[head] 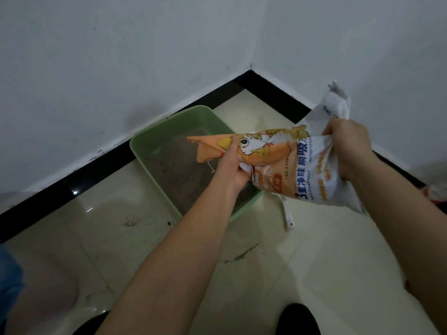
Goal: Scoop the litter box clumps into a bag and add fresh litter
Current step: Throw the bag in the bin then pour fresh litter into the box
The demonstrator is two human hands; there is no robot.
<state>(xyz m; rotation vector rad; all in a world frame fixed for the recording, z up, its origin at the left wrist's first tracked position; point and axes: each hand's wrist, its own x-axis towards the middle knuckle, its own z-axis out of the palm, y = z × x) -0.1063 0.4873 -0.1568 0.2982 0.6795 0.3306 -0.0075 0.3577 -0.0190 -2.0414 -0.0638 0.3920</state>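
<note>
litter bag (302,165) tilted above green litter box (154,141) | left hand (229,165) gripping mouth end over box | right hand (343,143) clutching raised end, right of box

One view only, worn on the head, looking forward and steeply down into a room corner; both forearms run up from the bottom edge, so the lens sits close above them; the left hand (229,165) and right hand (346,146) land mid-picture, the litter bag (307,163) stretched between them; the green litter box (154,141) lies just beyond, against the wall (96,68); the tiled floor (302,262) fills the lower half; the wide lens bends the black skirting (72,184) towards the edges; no second view to share anything.
</note>
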